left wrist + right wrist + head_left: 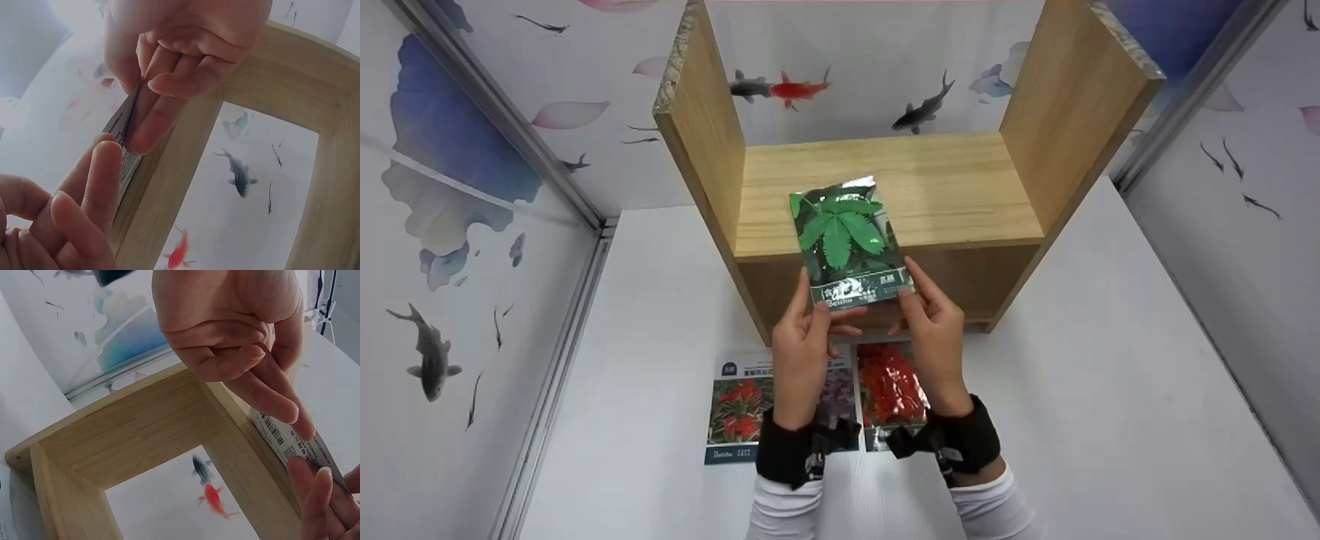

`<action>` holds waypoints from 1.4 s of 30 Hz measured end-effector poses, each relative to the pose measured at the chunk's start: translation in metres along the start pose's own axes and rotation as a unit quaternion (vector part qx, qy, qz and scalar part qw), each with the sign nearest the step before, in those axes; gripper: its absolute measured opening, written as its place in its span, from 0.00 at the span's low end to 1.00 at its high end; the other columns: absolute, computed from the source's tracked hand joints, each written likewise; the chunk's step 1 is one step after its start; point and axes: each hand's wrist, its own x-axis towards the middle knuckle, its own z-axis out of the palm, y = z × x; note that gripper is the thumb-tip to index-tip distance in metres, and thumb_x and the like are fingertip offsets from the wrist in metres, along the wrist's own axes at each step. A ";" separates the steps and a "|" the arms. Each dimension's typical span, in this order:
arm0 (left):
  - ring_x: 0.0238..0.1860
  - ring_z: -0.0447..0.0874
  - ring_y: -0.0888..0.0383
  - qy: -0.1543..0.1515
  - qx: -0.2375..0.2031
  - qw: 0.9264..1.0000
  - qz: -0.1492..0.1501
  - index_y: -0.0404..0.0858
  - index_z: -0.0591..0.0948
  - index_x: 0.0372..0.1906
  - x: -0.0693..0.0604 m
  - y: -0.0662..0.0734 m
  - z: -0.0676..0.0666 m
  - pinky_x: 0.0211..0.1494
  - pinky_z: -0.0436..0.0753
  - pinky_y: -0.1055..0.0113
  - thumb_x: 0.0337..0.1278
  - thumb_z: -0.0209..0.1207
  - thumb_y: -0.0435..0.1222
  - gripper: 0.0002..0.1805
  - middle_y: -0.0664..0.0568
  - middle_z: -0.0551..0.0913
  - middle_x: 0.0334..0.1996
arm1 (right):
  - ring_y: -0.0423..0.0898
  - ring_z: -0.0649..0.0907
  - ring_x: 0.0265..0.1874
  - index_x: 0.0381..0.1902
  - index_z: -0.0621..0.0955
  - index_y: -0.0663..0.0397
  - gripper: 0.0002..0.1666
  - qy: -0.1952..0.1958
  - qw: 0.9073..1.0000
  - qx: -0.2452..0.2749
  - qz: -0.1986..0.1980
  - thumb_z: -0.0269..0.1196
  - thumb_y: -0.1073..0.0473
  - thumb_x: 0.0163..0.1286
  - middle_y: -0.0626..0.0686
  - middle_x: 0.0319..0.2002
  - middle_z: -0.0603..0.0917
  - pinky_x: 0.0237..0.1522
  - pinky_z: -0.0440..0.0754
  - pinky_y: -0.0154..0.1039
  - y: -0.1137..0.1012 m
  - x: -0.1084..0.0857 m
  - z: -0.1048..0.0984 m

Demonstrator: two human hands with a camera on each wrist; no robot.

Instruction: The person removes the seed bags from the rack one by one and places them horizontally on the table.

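Both hands hold up a seed packet (847, 232) with a green leaf picture, tilted, over the front edge of a wooden shelf unit (960, 187). My left hand (801, 360) pinches its lower left corner, thumb on the front and fingers behind. At the lower right corner my right hand (937, 337) pinches it the same way. The right wrist view shows the printed back of the packet (281, 436) with a barcode. In the left wrist view the packet (121, 121) appears nearly edge-on between the fingers.
On the white table (1110, 390), below the hands, lie a packet with red flowers (739, 412), a partly hidden packet with purple flowers (840, 394), and another red-flower packet (892, 382). The shelf's upright side panels (701, 142) stand left and right. Fish-patterned walls (510, 150) surround the table.
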 end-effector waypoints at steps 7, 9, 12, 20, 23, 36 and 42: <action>0.25 0.80 0.49 0.021 0.008 1.000 -0.008 0.39 0.51 0.68 -0.010 0.001 0.003 0.14 0.61 0.74 0.66 0.44 0.33 0.29 0.40 0.83 0.28 | 0.56 0.72 0.18 0.62 0.68 0.51 0.25 -0.004 1.000 -0.011 0.012 0.54 0.58 0.67 0.64 0.17 0.67 0.17 0.70 0.36 -0.022 -0.012 0.002; 0.24 0.79 0.50 0.021 0.008 1.000 -0.007 0.40 0.51 0.69 -0.013 0.000 0.003 0.13 0.60 0.74 0.66 0.44 0.32 0.29 0.40 0.82 0.27 | 0.56 0.71 0.17 0.63 0.67 0.52 0.26 -0.014 1.000 -0.010 0.018 0.53 0.59 0.67 0.66 0.18 0.67 0.17 0.70 0.35 -0.025 -0.016 0.001; 0.20 0.77 0.53 0.018 0.003 1.000 -0.005 0.39 0.51 0.69 -0.017 -0.001 0.003 0.12 0.58 0.73 0.66 0.43 0.31 0.28 0.39 0.82 0.27 | 0.52 0.70 0.15 0.64 0.65 0.51 0.27 -0.030 0.999 0.001 0.029 0.54 0.59 0.67 0.66 0.18 0.68 0.15 0.67 0.35 -0.025 -0.019 -0.001; 0.15 0.73 0.57 0.013 0.005 1.000 0.000 0.39 0.51 0.69 -0.030 0.001 0.008 0.12 0.60 0.73 0.66 0.43 0.31 0.28 0.41 0.83 0.28 | 0.49 0.80 0.28 0.65 0.64 0.43 0.28 -0.062 0.996 0.035 0.052 0.54 0.56 0.67 0.63 0.34 0.80 0.26 0.76 0.36 -0.021 -0.024 -0.015; 0.15 0.72 0.58 0.014 0.016 1.000 0.001 0.40 0.52 0.69 -0.034 0.002 0.011 0.13 0.62 0.73 0.65 0.44 0.32 0.28 0.45 0.84 0.27 | 0.52 0.82 0.33 0.65 0.63 0.44 0.29 -0.074 0.995 0.048 0.041 0.53 0.57 0.67 0.61 0.38 0.81 0.32 0.79 0.39 -0.022 -0.027 -0.021; 0.15 0.71 0.59 -0.013 0.023 0.999 -0.022 0.40 0.53 0.68 -0.049 0.001 0.024 0.16 0.69 0.72 0.64 0.45 0.31 0.29 0.52 0.82 0.21 | 0.48 0.75 0.18 0.67 0.58 0.48 0.34 -0.105 0.994 0.027 0.033 0.55 0.63 0.66 0.46 0.67 0.56 0.20 0.76 0.39 -0.030 -0.035 -0.045; 0.13 0.70 0.61 -0.011 0.011 1.000 -0.002 0.36 0.53 0.68 -0.059 -0.004 0.029 0.15 0.67 0.73 0.64 0.45 0.30 0.28 0.50 0.81 0.20 | 0.49 0.72 0.15 0.66 0.62 0.43 0.33 -0.096 0.994 -0.019 0.050 0.57 0.60 0.64 0.43 0.66 0.58 0.21 0.76 0.39 -0.033 -0.040 -0.054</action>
